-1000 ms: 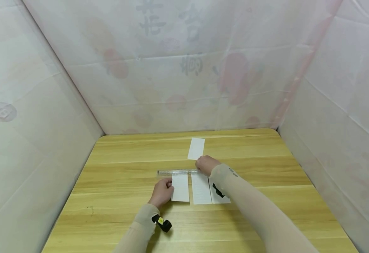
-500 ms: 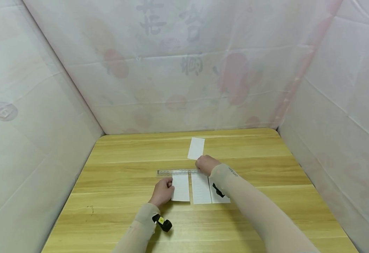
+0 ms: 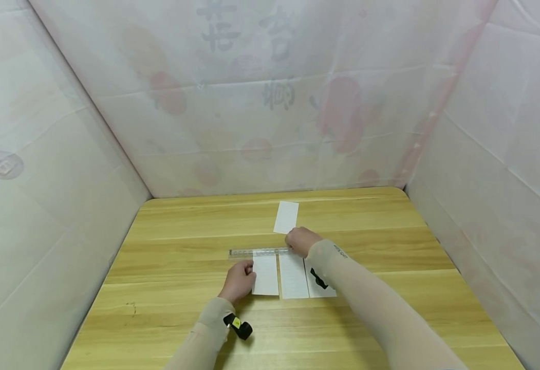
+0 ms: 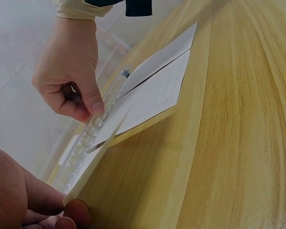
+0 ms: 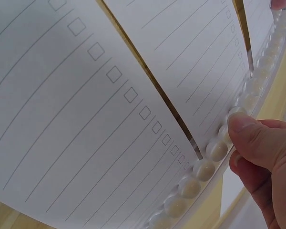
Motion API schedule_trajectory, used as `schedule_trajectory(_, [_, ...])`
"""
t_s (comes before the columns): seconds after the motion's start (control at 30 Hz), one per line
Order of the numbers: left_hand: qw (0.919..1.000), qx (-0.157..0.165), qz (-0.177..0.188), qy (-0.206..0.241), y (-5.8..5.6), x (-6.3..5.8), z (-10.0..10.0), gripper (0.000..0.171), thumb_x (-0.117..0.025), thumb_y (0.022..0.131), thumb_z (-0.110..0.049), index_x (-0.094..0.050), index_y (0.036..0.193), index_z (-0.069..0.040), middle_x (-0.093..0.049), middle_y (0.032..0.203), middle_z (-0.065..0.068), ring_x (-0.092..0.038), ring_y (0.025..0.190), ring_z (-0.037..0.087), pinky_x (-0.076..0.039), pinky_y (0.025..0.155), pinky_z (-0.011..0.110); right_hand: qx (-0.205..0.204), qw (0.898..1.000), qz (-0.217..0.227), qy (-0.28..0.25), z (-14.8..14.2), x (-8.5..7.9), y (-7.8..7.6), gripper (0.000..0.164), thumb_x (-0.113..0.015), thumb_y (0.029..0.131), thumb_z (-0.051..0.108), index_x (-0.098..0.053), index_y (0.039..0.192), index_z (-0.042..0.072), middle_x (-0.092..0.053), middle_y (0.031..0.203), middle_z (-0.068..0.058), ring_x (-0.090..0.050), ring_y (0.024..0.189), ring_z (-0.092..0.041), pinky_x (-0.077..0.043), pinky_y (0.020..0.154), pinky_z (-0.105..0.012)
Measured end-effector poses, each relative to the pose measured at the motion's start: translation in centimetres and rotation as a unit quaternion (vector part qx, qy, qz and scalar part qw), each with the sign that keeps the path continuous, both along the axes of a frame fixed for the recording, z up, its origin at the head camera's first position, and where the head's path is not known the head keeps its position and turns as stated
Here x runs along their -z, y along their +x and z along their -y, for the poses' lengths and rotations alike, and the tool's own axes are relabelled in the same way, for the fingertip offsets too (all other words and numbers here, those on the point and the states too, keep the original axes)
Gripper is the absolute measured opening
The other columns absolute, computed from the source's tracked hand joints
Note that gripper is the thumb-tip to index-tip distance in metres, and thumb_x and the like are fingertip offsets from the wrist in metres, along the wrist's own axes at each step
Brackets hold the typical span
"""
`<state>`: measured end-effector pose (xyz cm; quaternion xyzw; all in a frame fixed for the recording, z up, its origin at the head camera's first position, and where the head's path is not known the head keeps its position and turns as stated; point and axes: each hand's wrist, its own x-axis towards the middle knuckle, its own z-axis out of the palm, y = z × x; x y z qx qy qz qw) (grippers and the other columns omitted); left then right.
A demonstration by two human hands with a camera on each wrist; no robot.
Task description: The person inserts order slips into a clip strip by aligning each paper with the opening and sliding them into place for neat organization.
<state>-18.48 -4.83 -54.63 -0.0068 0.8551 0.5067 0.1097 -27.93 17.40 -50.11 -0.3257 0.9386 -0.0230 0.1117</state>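
Observation:
A clear strip with a row of round bumps [image 3: 253, 252] lies across the tops of the white lined sheets in the head view. My right hand [image 3: 303, 241] pinches it between thumb and fingers, as the right wrist view shows. My left hand [image 3: 237, 281] holds the left sheet [image 3: 265, 277] by its left edge; in the left wrist view this sheet stands tilted up off the table. Beside it lie the middle sheet [image 3: 294, 277] and the right sheet [image 3: 318, 291], the latter partly hidden by my right arm. Narrow gaps part the sheets, with their top edges at the strip.
Another white sheet [image 3: 286, 217] lies slightly slanted on the wooden table [image 3: 182, 226], beyond my right hand. Pale printed cloth [image 3: 251, 128] walls in the table at the back and both sides. Small dark marks [image 3: 132, 307] show on the wood at left.
The left sheet has shifted slightly right along with my left hand, and its top edge now reaches further under the clear strip. My right hand and the strip stay in place.

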Motion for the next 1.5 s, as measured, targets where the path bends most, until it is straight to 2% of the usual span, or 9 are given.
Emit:
schedule_trajectory(0.33, [0.9999, 0.0, -0.01, -0.008, 0.07, -0.05, -0.17, 0.04, -0.054, 0.091, 0.0, -0.054, 0.129, 0.01, -0.059, 0.094, 0.006, -0.052, 0.093, 0.021, -0.046, 0.085, 0.04, -0.002, 1.0, -0.002, -0.019, -0.11, 0.27, 0.05, 0.04, -0.054, 0.081, -0.014, -0.043, 0.057, 0.016, -0.033, 0.054, 0.006, -0.029, 0.052, -0.008, -0.032, 0.052, -0.022])
schedule_trajectory(0.5, [0.9999, 0.002, -0.011, -0.005, 0.06, -0.21, -0.2, 0.039, -0.054, 0.091, 0.0, -0.053, 0.129, 0.011, -0.06, 0.096, 0.007, -0.053, 0.094, 0.022, -0.046, 0.087, 0.041, -0.001, 1.0, -0.008, -0.015, -0.12, 0.44, -0.01, 0.039, -0.054, 0.08, -0.014, -0.044, 0.058, 0.017, -0.034, 0.055, 0.006, -0.03, 0.052, -0.007, -0.033, 0.053, -0.021])
schedule_trajectory(0.73, [0.9999, 0.004, -0.013, -0.006, -0.05, -0.04, -0.25, 0.039, -0.054, 0.09, 0.0, -0.054, 0.129, 0.011, -0.059, 0.093, 0.006, -0.052, 0.091, 0.021, -0.046, 0.082, 0.038, -0.001, 1.0, -0.012, -0.019, -0.18, 0.53, -0.04, 0.039, -0.053, 0.08, -0.014, -0.042, 0.058, 0.016, -0.031, 0.055, 0.006, -0.027, 0.053, -0.008, -0.03, 0.052, -0.022])
schedule_trajectory(1.1, [0.9998, 0.008, -0.015, -0.01, 0.01, -0.1, -0.46, 0.039, -0.054, 0.091, 0.0, -0.054, 0.128, 0.01, -0.057, 0.09, 0.005, -0.052, 0.09, 0.021, -0.045, 0.083, 0.038, -0.003, 1.0, -0.024, -0.019, -0.28, 0.64, 0.01, 0.042, -0.056, 0.082, -0.012, -0.04, 0.057, 0.018, -0.033, 0.054, 0.006, -0.028, 0.052, -0.008, -0.031, 0.052, -0.022])
schedule_trajectory(1.23, [0.9998, 0.01, -0.011, -0.012, -0.05, -0.04, -0.52, 0.039, -0.054, 0.092, -0.002, -0.054, 0.13, 0.008, -0.056, 0.09, 0.004, -0.051, 0.091, 0.021, -0.045, 0.083, 0.038, 0.01, 1.0, -0.016, -0.011, -0.13, 0.34, 0.09, 0.043, -0.056, 0.083, -0.012, -0.04, 0.056, 0.018, -0.034, 0.055, 0.006, -0.029, 0.053, -0.008, -0.031, 0.053, -0.022])
schedule_trajectory(1.5, [0.9996, 0.016, -0.017, -0.013, 0.04, 0.03, -0.57, 0.039, -0.054, 0.092, -0.002, -0.054, 0.129, 0.009, -0.055, 0.088, 0.004, -0.051, 0.088, 0.021, -0.044, 0.079, 0.036, 0.009, 1.0, -0.016, -0.007, -0.09, 0.14, 0.22, 0.043, -0.057, 0.083, -0.012, -0.04, 0.056, 0.018, -0.036, 0.056, 0.006, -0.03, 0.053, -0.008, -0.031, 0.053, -0.022])
